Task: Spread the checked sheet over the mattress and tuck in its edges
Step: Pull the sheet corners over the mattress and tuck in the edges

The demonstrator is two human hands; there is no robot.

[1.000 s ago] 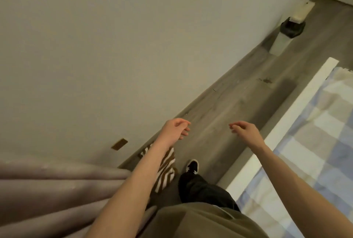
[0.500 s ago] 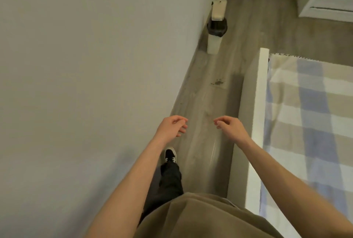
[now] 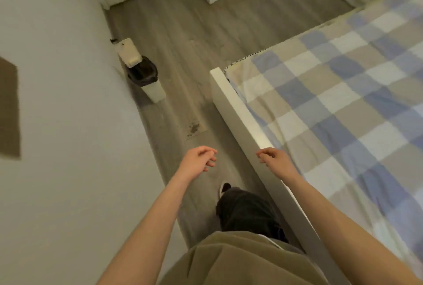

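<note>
Here my left hand (image 3: 198,158) hangs in front of me over the wooden floor (image 3: 183,33), its fingers loosely curled toward the palm, thumb tip near the forefinger, and nothing in it. My right hand (image 3: 273,158) is held the same way, slack and half curled, holding nothing. It sits over the top edge of the white bed frame (image 3: 240,113), along its long side; I cannot tell whether it touches the rail. The two hands are level with each other and apart. The checked sheet (image 3: 332,101), in blue, beige and white squares, lies spread flat across the bed on my right, reaching to the frame's near corner and along the foot edge, with light creases beside the side rail. I stand in the strip of floor between the frame and the wall (image 3: 68,101), one dark shoe (image 3: 224,187) showing below my hands. A small waste bin (image 3: 148,78) with a dark liner stands against the wall ahead.
</note>
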